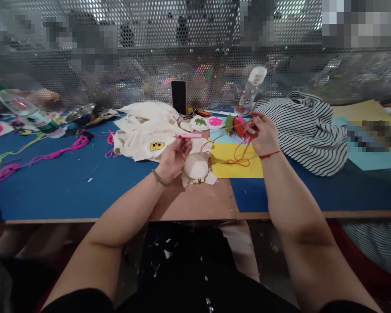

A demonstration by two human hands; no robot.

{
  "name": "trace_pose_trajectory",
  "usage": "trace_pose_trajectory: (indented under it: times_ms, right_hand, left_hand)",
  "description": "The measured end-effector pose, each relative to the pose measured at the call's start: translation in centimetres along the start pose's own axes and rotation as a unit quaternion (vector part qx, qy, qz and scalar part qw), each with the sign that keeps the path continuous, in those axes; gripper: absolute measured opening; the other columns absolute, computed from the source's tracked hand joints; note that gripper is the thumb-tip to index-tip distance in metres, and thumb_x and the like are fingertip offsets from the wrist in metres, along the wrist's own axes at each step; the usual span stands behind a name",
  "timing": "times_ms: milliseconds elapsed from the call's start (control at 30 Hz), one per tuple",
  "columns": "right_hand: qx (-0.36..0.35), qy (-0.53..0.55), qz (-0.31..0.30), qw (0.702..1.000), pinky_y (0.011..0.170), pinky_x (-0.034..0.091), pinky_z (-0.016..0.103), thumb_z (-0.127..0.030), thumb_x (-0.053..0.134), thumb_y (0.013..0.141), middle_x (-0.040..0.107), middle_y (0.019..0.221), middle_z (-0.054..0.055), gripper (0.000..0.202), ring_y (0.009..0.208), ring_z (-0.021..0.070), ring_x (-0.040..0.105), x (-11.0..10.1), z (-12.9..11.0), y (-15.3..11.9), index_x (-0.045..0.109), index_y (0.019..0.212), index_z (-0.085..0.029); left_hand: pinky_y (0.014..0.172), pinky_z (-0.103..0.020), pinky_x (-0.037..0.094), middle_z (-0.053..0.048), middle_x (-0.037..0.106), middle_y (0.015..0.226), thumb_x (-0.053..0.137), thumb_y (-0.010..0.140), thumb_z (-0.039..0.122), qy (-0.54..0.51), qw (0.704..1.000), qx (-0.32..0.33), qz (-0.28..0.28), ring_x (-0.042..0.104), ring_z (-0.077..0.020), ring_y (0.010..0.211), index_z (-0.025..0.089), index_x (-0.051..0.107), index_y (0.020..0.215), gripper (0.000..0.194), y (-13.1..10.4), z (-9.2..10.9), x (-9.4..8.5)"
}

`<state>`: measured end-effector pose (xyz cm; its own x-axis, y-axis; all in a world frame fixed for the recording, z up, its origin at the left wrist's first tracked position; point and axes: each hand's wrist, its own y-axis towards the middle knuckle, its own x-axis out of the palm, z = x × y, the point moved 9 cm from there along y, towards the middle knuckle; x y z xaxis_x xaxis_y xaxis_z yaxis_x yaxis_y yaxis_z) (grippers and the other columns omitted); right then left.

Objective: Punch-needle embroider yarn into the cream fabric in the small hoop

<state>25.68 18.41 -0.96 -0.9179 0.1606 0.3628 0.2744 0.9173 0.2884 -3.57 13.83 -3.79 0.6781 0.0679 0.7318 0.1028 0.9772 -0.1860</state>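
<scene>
My left hand [175, 157] is closed around a slim pink pen-shaped tool [191, 136], held level above the table. Below it lies a small piece of cream cloth with a round, hoop-like middle [196, 167]. My right hand [263, 132] is raised with its fingers pinched together at the orange yarn [236, 162], which trails in loose loops over a yellow sheet [223, 167]. Behind that hand sit bundles of red-orange yarn [239, 127] and green yarn [229, 123]. Round pieces with green [200, 122] and pink [216, 122] patterns lie nearby.
Cream fabric with a yellow patch [157, 146] lies left of centre. Behind are a phone [179, 96] and a tilted clear bottle [246, 98]. Striped cloth [309, 134] is at right. Magenta yarn [60, 153] and a green-capped bottle [29, 113] are left; perforated metal [143, 56] stands behind.
</scene>
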Motion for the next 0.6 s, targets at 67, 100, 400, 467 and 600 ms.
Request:
trace_pose_trajectory:
  times_ms: [67,100,400,467,600]
  right_hand:
    - [0.032,0.042,0.005,0.999,0.046,0.044,0.016,-0.025,0.065,0.087,0.043,0.055,-0.009,0.006,0.040,0.0034,0.034,-0.9,0.2,0.4,0.061,0.084,-0.022]
    - [0.047,0.059,0.007,0.997,0.047,0.044,0.016,-0.025,0.064,0.088,0.042,0.055,-0.009,0.006,0.040,0.0036,0.035,-1.4,0.3,0.6,0.060,0.084,-0.022]
    - [0.048,0.106,0.078,0.990,0.044,0.041,0.015,-0.022,0.059,0.088,0.047,0.057,-0.010,0.007,0.037,0.0021,0.029,-4.7,0.1,1.9,0.062,0.082,-0.023]
    - [0.021,0.065,0.045,0.997,0.041,0.038,0.015,-0.023,0.064,0.085,0.050,0.059,-0.009,0.003,0.037,0.0011,0.031,-3.3,-0.7,1.3,0.064,0.082,-0.023]
    - [0.039,-0.030,-0.126,0.991,0.041,0.039,0.018,-0.033,0.076,0.076,0.060,0.063,-0.004,0.016,0.040,0.0019,0.038,3.6,-0.7,-2.0,0.070,0.083,-0.020]
  left_hand:
    - [0.073,-0.018,0.053,-0.003,0.066,0.069,0.039,0.100,0.013,-0.061,0.998,0.001,0.012,0.064,-0.0071,0.066,0.013,0.063,0.075,0.035,0.2,1.1,-0.1]
    - [0.072,-0.016,0.053,-0.003,0.067,0.070,0.036,0.101,0.014,-0.086,0.996,0.014,0.008,0.064,-0.0063,0.067,0.013,0.064,0.076,0.038,0.3,1.9,-0.1]
    - [0.068,-0.014,0.053,-0.002,0.068,0.076,0.031,0.101,0.013,-0.096,0.992,0.071,-0.037,0.064,-0.0057,0.067,0.016,0.066,0.079,0.041,0.1,4.4,0.5]
    - [0.065,-0.015,0.054,-0.002,0.068,0.074,0.032,0.100,0.012,-0.073,0.995,0.032,-0.063,0.063,-0.0060,0.062,0.015,0.066,0.080,0.039,-0.2,3.2,1.0]
    - [0.066,-0.022,0.055,-0.006,0.070,0.073,0.044,0.091,0.004,0.057,0.991,-0.048,-0.114,0.066,-0.0110,0.065,0.011,0.068,0.080,0.026,-1.3,0.0,2.1]
